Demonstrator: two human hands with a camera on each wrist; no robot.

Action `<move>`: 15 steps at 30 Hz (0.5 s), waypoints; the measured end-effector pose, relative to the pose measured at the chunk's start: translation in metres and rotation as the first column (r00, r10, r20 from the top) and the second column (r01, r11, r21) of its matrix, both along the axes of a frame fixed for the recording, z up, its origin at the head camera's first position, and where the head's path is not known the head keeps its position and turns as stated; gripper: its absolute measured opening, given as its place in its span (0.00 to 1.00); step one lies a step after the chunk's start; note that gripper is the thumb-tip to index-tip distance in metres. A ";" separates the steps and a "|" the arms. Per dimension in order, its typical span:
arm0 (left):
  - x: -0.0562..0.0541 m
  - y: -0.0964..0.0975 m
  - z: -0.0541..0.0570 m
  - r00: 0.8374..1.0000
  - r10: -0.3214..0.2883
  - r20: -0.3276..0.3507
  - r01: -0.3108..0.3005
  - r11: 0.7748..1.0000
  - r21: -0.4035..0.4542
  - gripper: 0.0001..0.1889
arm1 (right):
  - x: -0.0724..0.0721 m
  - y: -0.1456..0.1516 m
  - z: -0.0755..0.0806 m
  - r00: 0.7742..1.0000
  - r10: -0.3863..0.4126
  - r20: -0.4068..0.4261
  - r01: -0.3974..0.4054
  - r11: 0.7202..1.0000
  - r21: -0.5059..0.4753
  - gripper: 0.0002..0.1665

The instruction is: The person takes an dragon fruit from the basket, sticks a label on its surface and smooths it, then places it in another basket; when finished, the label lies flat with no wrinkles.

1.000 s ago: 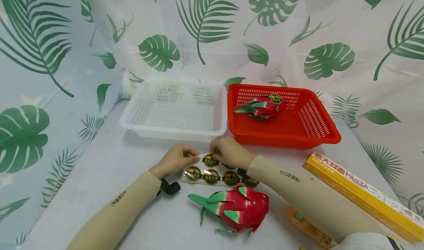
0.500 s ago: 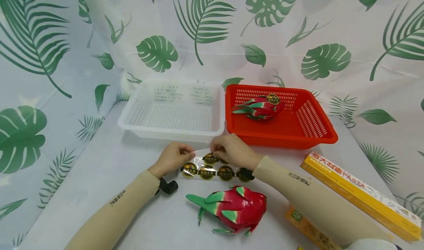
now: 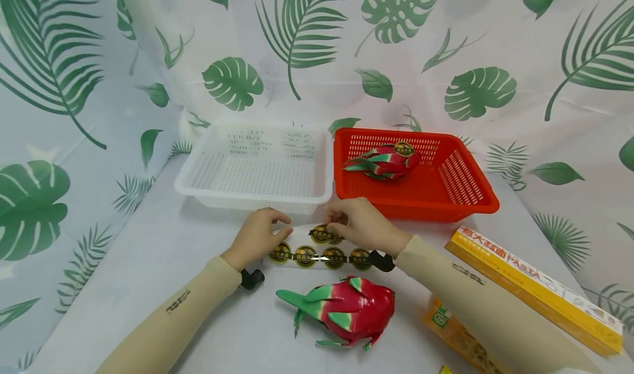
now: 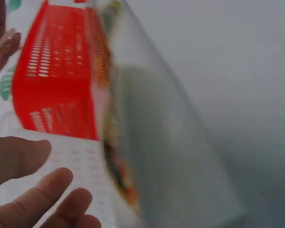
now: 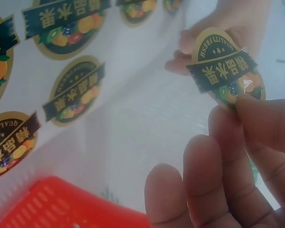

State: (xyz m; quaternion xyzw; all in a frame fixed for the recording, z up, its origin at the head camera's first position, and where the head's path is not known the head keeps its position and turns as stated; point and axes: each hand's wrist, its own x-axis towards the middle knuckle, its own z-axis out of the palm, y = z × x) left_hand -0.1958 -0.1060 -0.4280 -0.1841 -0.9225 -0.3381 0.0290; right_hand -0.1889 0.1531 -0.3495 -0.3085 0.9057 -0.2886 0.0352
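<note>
Pinching a round sticker [image 5: 221, 59] between thumb and forefinger, the right hand [image 3: 364, 225] holds it apart from a white sheet [image 3: 299, 238] of matching stickers. The left hand [image 3: 253, 239], just beside the sheet, has its fingers parted and loosely bent, gripping nothing. The sheet is in front of the white basket [image 3: 252, 197]. Nearer the person, a dragon fruit [image 3: 354, 311] lies on the table [image 3: 238, 330]; a second fruit [image 3: 385, 163], bearing a label [image 3: 404, 149], sits in the red basket [image 3: 421, 199]. The right sleeve [image 3: 475, 286] partly covers a yellow packet [image 3: 463, 335], near a slanted pasta box [image 3: 537, 291]
</note>
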 end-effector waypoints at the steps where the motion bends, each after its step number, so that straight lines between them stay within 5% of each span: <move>1: 0.002 0.002 0.003 1.000 -0.007 0.000 0.007 1.000 0.014 0.12 | 0.001 0.001 0.001 1.000 -0.001 0.004 0.001 1.000 -0.003 0.05; 9: 0.023 0.022 0.038 0.995 -0.096 -0.030 0.098 0.991 0.095 0.11 | 0.010 0.008 0.009 0.999 0.006 0.035 -0.005 1.000 -0.017 0.04; 15: 0.034 0.035 0.054 0.979 -0.201 -0.035 0.204 0.968 0.146 0.08 | 0.017 0.015 0.014 0.999 0.007 0.037 -0.006 0.999 -0.032 0.05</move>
